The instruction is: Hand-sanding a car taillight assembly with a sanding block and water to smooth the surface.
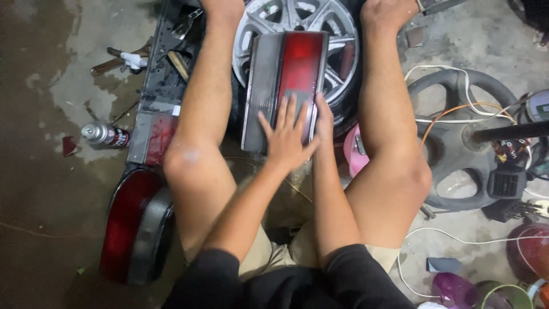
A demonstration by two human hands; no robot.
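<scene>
Left hand (287,139) flat, fingers spread apart, palm pressed on the lower face of a rectangular red and smoked-grey plastic tail-light lens (286,86). Right hand (323,123) just beside it, fingers together along the lens's lower right edge, steadying the side; whether clamped round that edge, cannot tell. Lens propped lengthwise between the two bare knees, upper end leaning on a silver spoked alloy wheel in a black tyre (297,26).

Beside the left leg, a long dark metal panel (163,86) lying on the wet concrete floor (40,189), with a second red lens piece at its near end. Nearer still, a rounded dark-red tail lamp with grey edge (134,226) resting on the floor. Further left, a small silver spray can with a dark label (104,135) lying on its side, well apart from the hands.

By the right knee, a pink plastic object (355,151), partly hidden. Beyond it, a black steering wheel (457,137) flat on the floor, crossed by white and orange wires (457,109).
</scene>
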